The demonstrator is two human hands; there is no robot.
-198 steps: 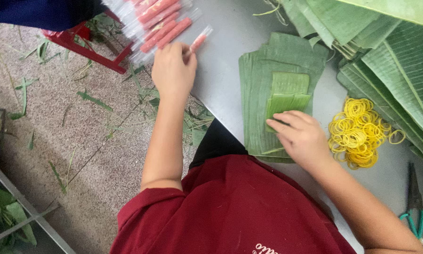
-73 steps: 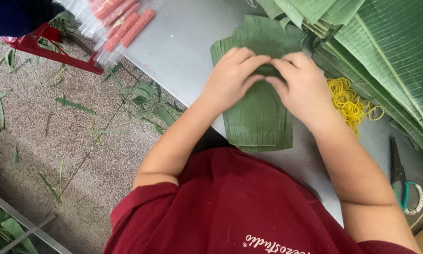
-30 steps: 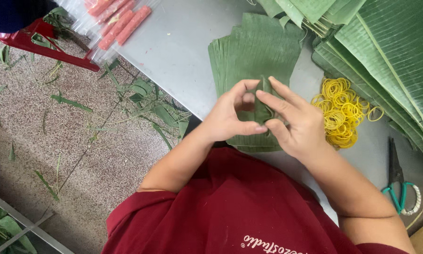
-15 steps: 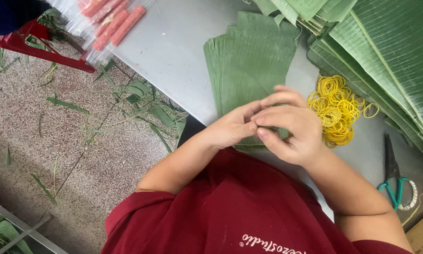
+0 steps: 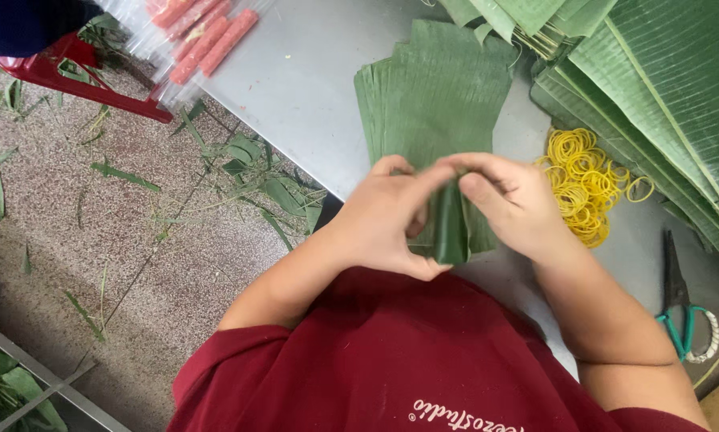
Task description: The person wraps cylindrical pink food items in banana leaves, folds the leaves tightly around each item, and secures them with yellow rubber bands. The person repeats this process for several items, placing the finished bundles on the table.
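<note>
Both hands meet over the near edge of a grey metal table (image 5: 311, 88). My left hand (image 5: 387, 220) and my right hand (image 5: 511, 204) together pinch a small folded green leaf parcel (image 5: 449, 228), its folded end pointing toward me. Whatever is wrapped inside is hidden. Just beyond the hands lies a stack of cut green leaf sheets (image 5: 435, 88). A loose heap of yellow rubber bands (image 5: 587, 180) sits to the right of my right hand.
Pink sausages in clear plastic wrappers (image 5: 203, 36) lie at the table's far left edge. Large banana leaves (image 5: 663, 88) are stacked at the right. Scissors with teal handles (image 5: 679, 300) rest at the right. Leaf scraps litter the floor (image 5: 119, 232) beside a red stool (image 5: 79, 76).
Earlier my left hand reached to the sausages while the right rested on the leaf stack. Since then both hands came together, folded a leaf and lifted the parcel toward me.
</note>
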